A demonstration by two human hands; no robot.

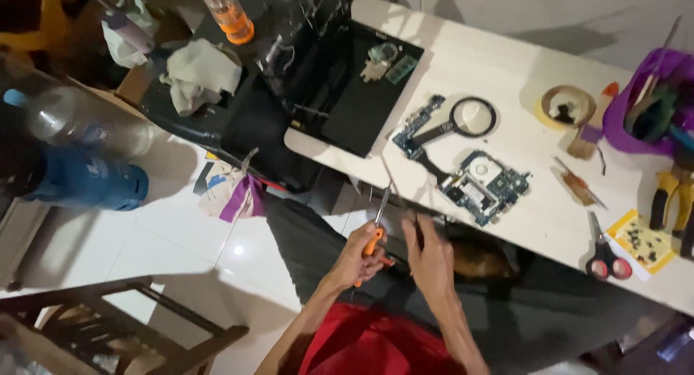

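My left hand (359, 256) is closed around the orange handle of a screwdriver (377, 227), whose metal shaft points up toward the table edge. Close beside it, my right hand (428, 256) has its fingers drawn together near the tool; whether they pinch anything is unclear. Both hands hover over my lap, just below the white table (506, 64). On the table above them lies a blue circuit board (481, 183) with a black-rimmed magnifying glass (473, 117) resting on its upper part.
A black laptop shell (361, 93) overhangs the table's left end. To the right lie a tape roll (567, 106), a small screwdriver (576, 183), scissors (603, 256), yellow pliers (672, 201) and a purple tub (650, 100). A blue water bottle (79, 180) and wooden chair (123, 332) stand at the left.
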